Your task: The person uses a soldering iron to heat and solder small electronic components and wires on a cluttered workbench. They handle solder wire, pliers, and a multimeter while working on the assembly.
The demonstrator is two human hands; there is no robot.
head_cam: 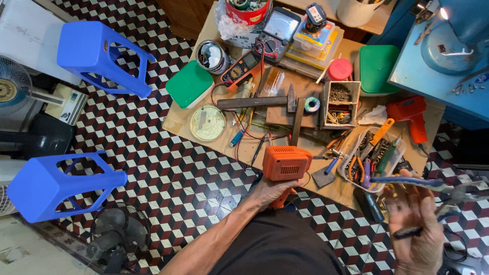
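While the left hand [272,191] wraps around the handle of an orange power tool [286,163], the tool's boxy body stands up above the fingers at the near edge of the worktop [178,119]. Its casing is bright orange plastic with a grid of vent slots on the face turned to the camera and a rounded top; the handle below is mostly hidden inside the closed grip. The right hand [417,224] is raised off to the side, palm toward the camera, its grip closed loosely on blue-handled pliers [423,183] whose grey metal jaws point right and look blurred.

Just beside the power tool lie a small trowel-like scraper [323,175] and a clear plastic tray [374,158] filled with screwdrivers and pliers with coloured handles. Farther back, a hammer [257,102] lies across a dark wooden block, near a spool of solder [312,105] and a small open box [340,104] of screws. An orange multimeter [242,66] with red leads sits behind it, next to a green-lidded container [189,84] and a round pale disc [207,122]. A second orange tool [410,114] rests at the right end of the worktop. Two blue plastic stools [102,56] lie tipped over on the checkered tile floor [163,168] to the left, with a dark fan [114,237] below them.
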